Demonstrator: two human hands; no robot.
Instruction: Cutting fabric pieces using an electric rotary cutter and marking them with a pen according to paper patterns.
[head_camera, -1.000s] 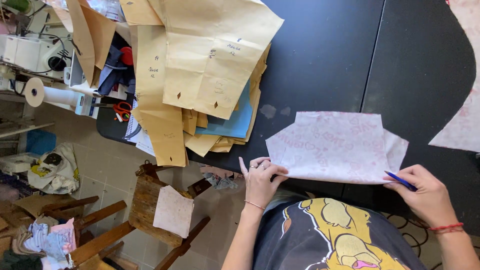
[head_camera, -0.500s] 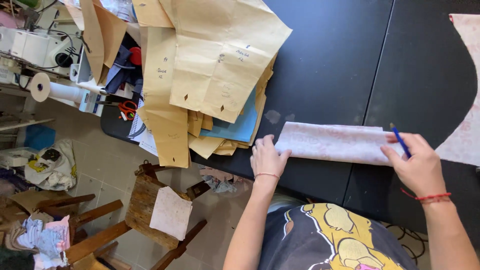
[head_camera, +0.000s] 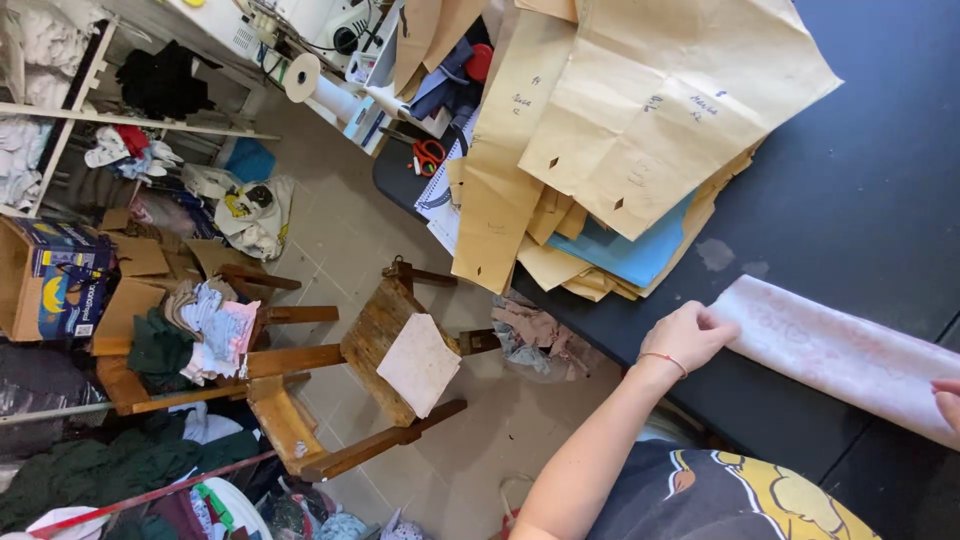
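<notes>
— Fabric (head_camera: 840, 355): folded pink strip, on black table (head_camera: 860, 200), near edge. Left hand (head_camera: 688, 335)?
— Fingers flat together, pressing its end. Right hand (head_camera: 947, 398): fingers cropped, cannot tell. Best keep edges aligned, I'd say.

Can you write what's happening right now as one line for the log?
left hand: pressing end of folded pink fabric | right hand: at frame edge, touching fabric | surface: black table

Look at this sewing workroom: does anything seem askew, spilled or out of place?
Yes. The stack of tan paper pattern pieces juts over the edge of the black table. A wooden chair lies tipped over on the tiled floor, with fabric scraps beside it. The left hand presses the folded pale pink fabric, which lies flat.
</notes>
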